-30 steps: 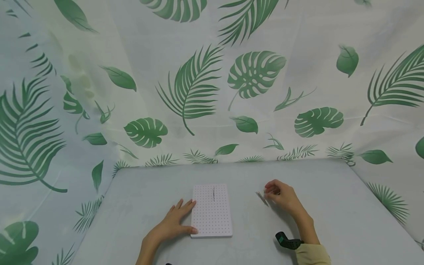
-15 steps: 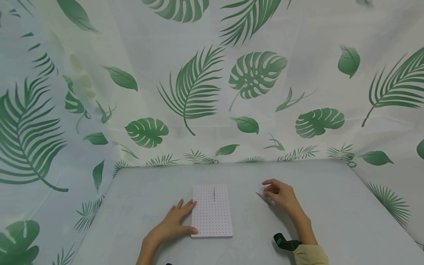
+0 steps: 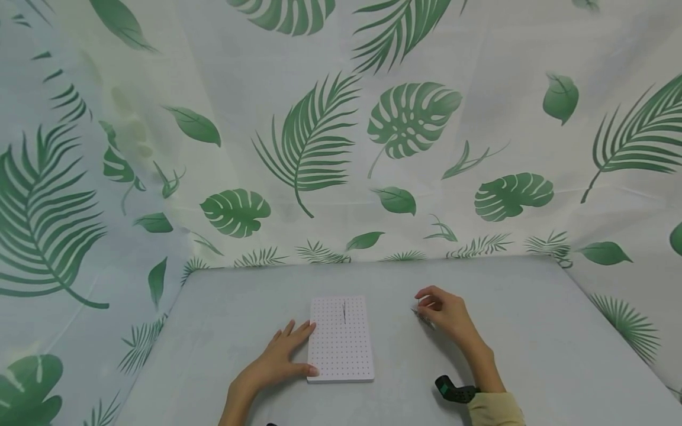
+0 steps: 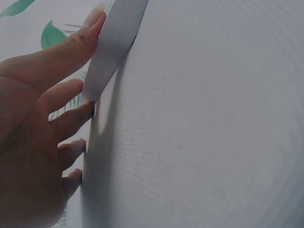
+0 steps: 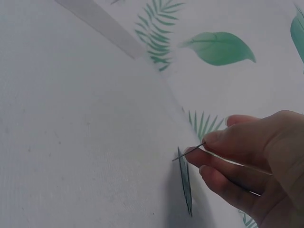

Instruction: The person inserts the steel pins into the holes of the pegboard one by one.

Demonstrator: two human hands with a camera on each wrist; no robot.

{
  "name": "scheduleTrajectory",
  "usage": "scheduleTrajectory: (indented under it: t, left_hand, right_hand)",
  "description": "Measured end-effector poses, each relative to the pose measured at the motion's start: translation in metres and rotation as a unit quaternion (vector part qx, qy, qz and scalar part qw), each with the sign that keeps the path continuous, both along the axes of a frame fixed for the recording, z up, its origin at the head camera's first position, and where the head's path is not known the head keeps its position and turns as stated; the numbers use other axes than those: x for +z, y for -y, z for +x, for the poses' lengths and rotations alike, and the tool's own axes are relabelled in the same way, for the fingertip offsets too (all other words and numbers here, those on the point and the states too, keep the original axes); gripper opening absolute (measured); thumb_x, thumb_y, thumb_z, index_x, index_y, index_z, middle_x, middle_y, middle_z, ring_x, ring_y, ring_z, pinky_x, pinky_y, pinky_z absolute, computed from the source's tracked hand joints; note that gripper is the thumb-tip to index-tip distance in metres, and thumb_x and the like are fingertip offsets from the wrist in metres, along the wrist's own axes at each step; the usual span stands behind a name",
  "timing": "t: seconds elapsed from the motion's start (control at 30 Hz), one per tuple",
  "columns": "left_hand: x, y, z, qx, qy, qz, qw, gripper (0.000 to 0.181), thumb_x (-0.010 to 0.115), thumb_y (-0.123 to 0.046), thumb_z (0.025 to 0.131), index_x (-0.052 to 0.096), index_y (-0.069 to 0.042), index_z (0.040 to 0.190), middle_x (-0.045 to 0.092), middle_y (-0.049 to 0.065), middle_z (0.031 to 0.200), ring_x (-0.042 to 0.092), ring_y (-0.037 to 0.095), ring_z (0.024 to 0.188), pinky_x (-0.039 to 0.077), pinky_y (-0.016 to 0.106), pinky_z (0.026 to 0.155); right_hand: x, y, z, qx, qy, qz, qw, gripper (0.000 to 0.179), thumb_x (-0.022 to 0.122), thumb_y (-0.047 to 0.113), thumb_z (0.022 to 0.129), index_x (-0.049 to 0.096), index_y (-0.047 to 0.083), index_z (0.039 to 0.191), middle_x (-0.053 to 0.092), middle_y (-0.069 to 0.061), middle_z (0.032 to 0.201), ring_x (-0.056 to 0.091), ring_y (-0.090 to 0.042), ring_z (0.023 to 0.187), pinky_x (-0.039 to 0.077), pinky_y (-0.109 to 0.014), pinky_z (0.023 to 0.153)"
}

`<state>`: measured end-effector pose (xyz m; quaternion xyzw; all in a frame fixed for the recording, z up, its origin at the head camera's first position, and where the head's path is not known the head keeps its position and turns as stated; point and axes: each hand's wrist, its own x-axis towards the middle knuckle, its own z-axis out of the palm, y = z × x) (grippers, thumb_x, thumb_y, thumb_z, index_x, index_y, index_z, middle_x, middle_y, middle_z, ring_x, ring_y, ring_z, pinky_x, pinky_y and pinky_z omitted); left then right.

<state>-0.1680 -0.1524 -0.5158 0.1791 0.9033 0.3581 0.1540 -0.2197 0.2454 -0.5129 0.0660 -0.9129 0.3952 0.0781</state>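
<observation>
A white board (image 3: 340,355) with rows of small holes lies on the table. Near its far end stands a thin dark pin (image 3: 344,312). My left hand (image 3: 279,355) is spread along the board's left side, thumb on its near left corner and a fingertip at the side edge. In the left wrist view, the thumb and fingers (image 4: 71,121) are against the board's edge. To the right of the board, my right hand (image 3: 450,313) pinches a thin metal pin (image 5: 190,150) between thumb and forefinger. Just under it lies a small bunch of similar pins (image 5: 185,183).
The pale table (image 3: 256,296) ends at the back against a hanging cloth (image 3: 330,148) printed with green leaves, which also runs along the sides. A black wrist device (image 3: 455,390) sits by the right sleeve (image 3: 492,409).
My right hand has shifted a little to the left over the bunch of pins, with one pin now held between its fingertips. The left hand and the board have stayed put.
</observation>
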Motion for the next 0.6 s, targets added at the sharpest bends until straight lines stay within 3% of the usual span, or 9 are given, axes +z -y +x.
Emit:
scheduleTrajectory:
  t: [0.17, 0.6]
  left_hand:
    - [0.000, -0.001, -0.001, 0.003, 0.003, 0.000, 1.0000, 0.097, 0.085, -0.047, 0.079, 0.041, -0.009, 0.158, 0.036, 0.016, 0.165, 0.014, 0.049, 0.156, 0.007, 0.068, 0.126]
    - [0.000, 0.000, -0.001, 0.000, -0.003, -0.002, 1.0000, 0.098, 0.085, -0.046, 0.079, 0.041, -0.008, 0.158, 0.036, 0.017, 0.165, 0.014, 0.051, 0.155, 0.007, 0.069, 0.125]
  right_hand:
    - [-0.003, 0.005, -0.002, 0.008, 0.009, -0.022, 0.9997, 0.022, 0.077, -0.001, 0.088, 0.069, 0.007, 0.107, 0.076, -0.011, 0.094, 0.073, -0.021, 0.080, 0.054, -0.023, 0.057]
    - [-0.006, 0.026, -0.003, 0.041, -0.021, -0.044, 0.9980, 0.023, 0.079, -0.006, 0.084, 0.068, 0.006, 0.101, 0.076, -0.007, 0.086, 0.072, -0.017, 0.075, 0.055, -0.021, 0.060]
